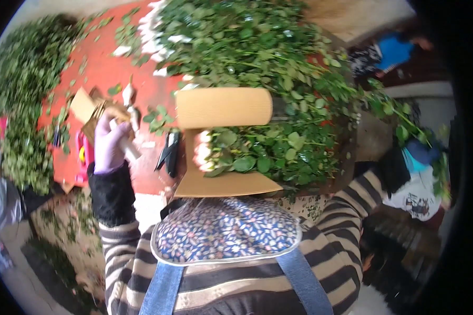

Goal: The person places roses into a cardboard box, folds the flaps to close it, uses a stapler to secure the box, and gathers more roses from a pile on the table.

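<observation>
My left hand (111, 143), in a lilac glove, is over a bundle of brown cardboard pieces (82, 105) at the left of the red table. A pale, narrow object (130, 151) shows beside its fingers; whether the hand grips it is unclear. Far to the right, my right hand (422, 151), in a dark blue glove, is closed around a leafy rose stem (410, 120). Before me, pale pink roses (203, 151) with leafy stems lie on a bent corrugated cardboard sheet (224, 185). Its upper flap (224, 107) curls over above the blooms.
A black stapler-like tool (171, 153) lies left of the sheet, and a pink tape dispenser (82, 157) near my left wrist. Leafy roses (244, 43) are heaped at the back, with cut foliage (23, 102) along the left. People (394, 51) are at the right.
</observation>
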The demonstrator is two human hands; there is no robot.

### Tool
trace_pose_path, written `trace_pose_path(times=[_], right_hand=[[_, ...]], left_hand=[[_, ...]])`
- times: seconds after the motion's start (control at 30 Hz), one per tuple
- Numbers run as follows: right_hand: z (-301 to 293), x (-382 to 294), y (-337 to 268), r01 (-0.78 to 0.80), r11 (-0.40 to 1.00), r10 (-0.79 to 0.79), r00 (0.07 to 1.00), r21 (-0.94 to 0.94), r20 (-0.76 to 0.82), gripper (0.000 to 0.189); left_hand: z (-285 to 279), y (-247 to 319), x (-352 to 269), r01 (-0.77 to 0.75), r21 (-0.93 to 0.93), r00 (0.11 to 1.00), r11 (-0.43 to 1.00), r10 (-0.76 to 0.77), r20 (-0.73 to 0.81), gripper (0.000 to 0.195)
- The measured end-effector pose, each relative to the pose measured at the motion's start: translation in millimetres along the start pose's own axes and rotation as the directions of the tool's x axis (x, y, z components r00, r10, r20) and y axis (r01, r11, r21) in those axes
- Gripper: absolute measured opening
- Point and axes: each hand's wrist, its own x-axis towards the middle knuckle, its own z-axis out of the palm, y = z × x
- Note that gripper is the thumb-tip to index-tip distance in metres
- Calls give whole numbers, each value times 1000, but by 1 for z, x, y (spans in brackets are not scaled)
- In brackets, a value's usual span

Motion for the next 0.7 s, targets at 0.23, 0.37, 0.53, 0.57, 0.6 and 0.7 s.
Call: trace_pose_path(times=[0.23,0.37,0.53,0.57,0.6,0.7], right_hand=[[-64,29,-190,182,694,-367,922,697,125,25],[-61,-23,-326,-474,13,-677,644,880,357,27],[-90,-19,-403,52,75,-960,275,996,58,35],[-81,-41,-399,51,117,-955,279,992,98,32],[-72,-56,-396,-6,165,-944,290,986,160,30],[-44,-102,-393,-31,352,-905,242,935,349,26]], left_hand=[[6,-21,-22,-13,146,906,989,-50,420,7],[34,-39,-33,115,343,787,932,-296,541,37],[54,-147,-8,28,206,839,978,-135,527,61],[60,-145,-3,54,177,826,983,-143,544,57],[62,-136,-1,100,141,812,985,-163,560,52],[67,-129,2,466,-156,777,871,-319,543,48]])
